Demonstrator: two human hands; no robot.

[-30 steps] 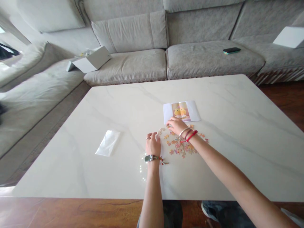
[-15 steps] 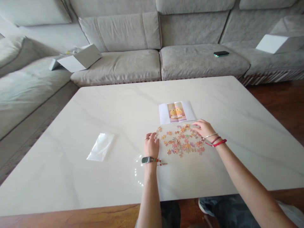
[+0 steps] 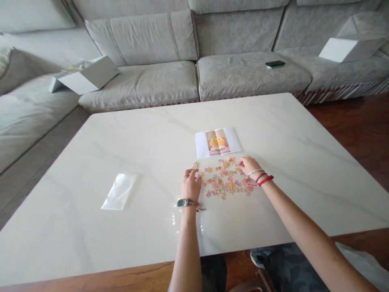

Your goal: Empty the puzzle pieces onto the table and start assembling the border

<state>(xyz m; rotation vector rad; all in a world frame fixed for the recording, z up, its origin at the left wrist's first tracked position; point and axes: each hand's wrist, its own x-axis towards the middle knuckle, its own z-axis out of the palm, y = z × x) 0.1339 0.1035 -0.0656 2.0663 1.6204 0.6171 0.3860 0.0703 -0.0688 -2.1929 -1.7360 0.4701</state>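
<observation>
the left hand (image 3: 191, 185) and right hand (image 3: 249, 167) curl at opposite edges of the jigsaw pieces (image 3: 221, 180), any grip unclear, with open marble counter (image 3: 91, 239) beyond.

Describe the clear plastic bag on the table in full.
The clear plastic bag is a thin, glossy, transparent rectangular sleeve, lying flat and slightly creased, turned at an angle on the white marble-patterned tabletop, left of the scattered jigsaw pieces. Only the tabletop touches it; nothing shows inside it.
</observation>
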